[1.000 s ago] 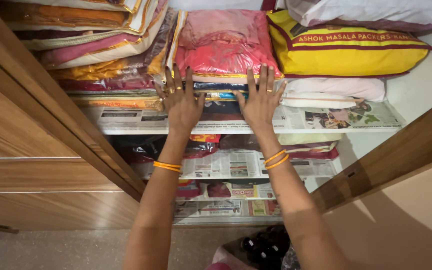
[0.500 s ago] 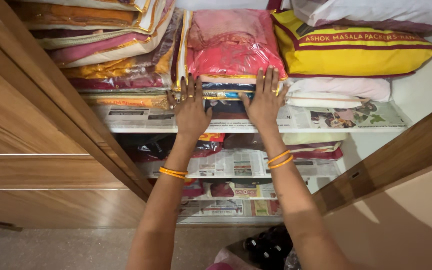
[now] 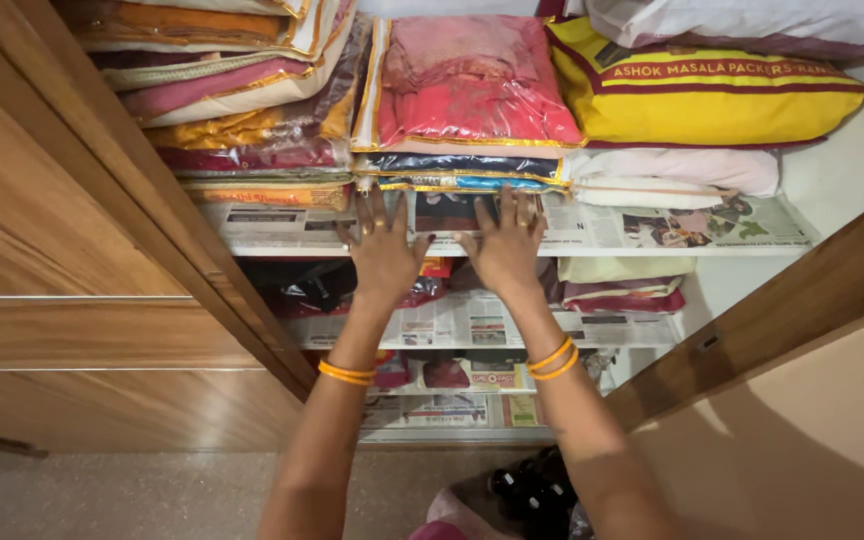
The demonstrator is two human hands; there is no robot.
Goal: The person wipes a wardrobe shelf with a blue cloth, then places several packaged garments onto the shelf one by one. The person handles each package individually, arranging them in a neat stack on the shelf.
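My left hand (image 3: 382, 248) and my right hand (image 3: 504, 245) lie flat with fingers spread at the front edge of a newspaper-lined shelf (image 3: 282, 232). Between and just above them sits the bottom dark packet (image 3: 447, 207) of a middle stack. Over it lie a dark blue and gold packet (image 3: 462, 168) and a red fabric packet in clear plastic (image 3: 467, 85). Both wrists carry orange bangles. Neither hand grips anything.
A pile of folded fabric packets (image 3: 242, 95) fills the shelf's left side. A yellow bag (image 3: 712, 95) and a white bundle (image 3: 672, 172) lie at the right. Lower shelves (image 3: 472, 325) hold more packets on newspaper. Wooden doors (image 3: 62, 300) flank the opening. Dark bottles (image 3: 532, 490) stand on the floor.
Both hands have drawn back and down from the front of the middle stack to the shelf edge. The stack now sits further in on the shelf.
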